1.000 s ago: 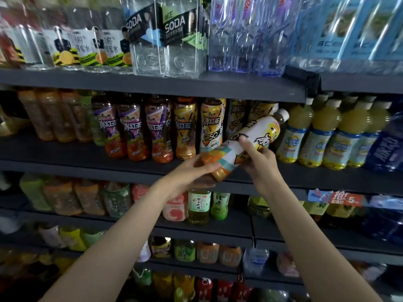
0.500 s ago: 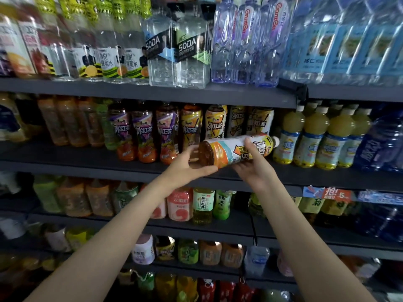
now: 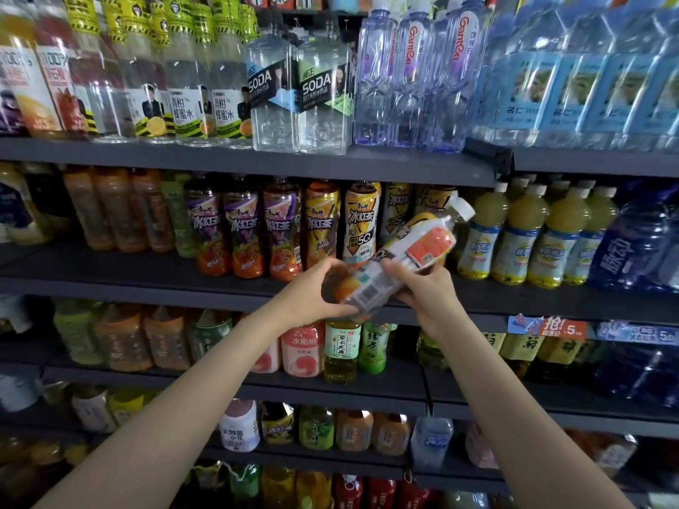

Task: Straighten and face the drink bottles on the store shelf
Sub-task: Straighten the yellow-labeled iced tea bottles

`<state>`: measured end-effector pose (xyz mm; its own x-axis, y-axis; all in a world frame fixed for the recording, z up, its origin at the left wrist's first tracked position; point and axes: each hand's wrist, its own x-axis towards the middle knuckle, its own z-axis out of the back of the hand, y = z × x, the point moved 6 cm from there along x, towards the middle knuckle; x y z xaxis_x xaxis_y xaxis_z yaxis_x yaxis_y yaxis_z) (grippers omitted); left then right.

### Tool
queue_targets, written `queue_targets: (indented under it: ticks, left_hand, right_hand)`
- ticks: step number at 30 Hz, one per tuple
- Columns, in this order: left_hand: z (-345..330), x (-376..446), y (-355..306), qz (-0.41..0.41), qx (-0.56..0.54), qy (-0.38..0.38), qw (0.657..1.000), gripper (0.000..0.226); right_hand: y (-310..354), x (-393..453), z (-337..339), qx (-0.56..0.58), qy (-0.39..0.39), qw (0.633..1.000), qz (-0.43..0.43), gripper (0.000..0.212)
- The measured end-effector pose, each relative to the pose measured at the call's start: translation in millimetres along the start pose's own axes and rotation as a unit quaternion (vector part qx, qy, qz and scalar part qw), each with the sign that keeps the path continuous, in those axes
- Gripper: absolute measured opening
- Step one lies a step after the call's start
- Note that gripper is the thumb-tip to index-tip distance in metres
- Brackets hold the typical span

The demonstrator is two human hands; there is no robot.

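An iced tea bottle (image 3: 408, 255) with a white cap is held tilted in front of the second shelf (image 3: 147, 279), cap up to the right, base down to the left. Its back label with a barcode and an orange panel faces me. My left hand (image 3: 312, 295) grips the base end from the left. The middle of the bottle is held by my right hand (image 3: 428, 292) from below and to the right. Behind it stands a row of iced tea bottles (image 3: 321, 224) with their labels facing out.
Yellow juice bottles (image 3: 525, 233) stand right of the held bottle, and blue bottles (image 3: 632, 244) further right. Soda bottles (image 3: 297, 93) and water bottles (image 3: 415, 75) fill the shelf above. Green tea bottles (image 3: 341, 349) stand on the shelf below.
The bottle has rolled in my hands, so its back label with the barcode now faces me. It has tilted from lying level to cap-up on the right.
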<state>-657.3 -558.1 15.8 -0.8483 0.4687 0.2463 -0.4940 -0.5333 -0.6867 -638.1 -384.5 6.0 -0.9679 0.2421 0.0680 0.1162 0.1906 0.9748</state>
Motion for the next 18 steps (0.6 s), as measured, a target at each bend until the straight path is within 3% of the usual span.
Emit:
queue_targets:
  ticks: [3,5,10,14,18]
  left_hand:
    - [-12,5,-5,-0.005,-0.015,-0.011,1.000,0.070]
    - [-27,8,-7,-0.015,-0.044,-0.013,0.999,0.069]
    - [-45,21,4,0.006,-0.113,-0.099,0.989,0.053]
    - [-36,38,11,0.038,-0.074,-0.135,0.987,0.041]
    - [-22,55,23,0.033,-0.082,-0.097,0.991,0.058]
  right_hand:
    - [10,-3,-6,-0.226,-0.027,0.967,0.115,0.048]
    - [15,-7,-13,-0.305,-0.074,0.932,0.184,0.058]
    - [23,-5,-24,-0.378,-0.175,0.891,0.179,0.069]
    - [19,11,-27,-0.415,-0.144,0.883,0.167,0.072]
    - [18,36,-29,-0.419,-0.014,0.888,0.189,0.060]
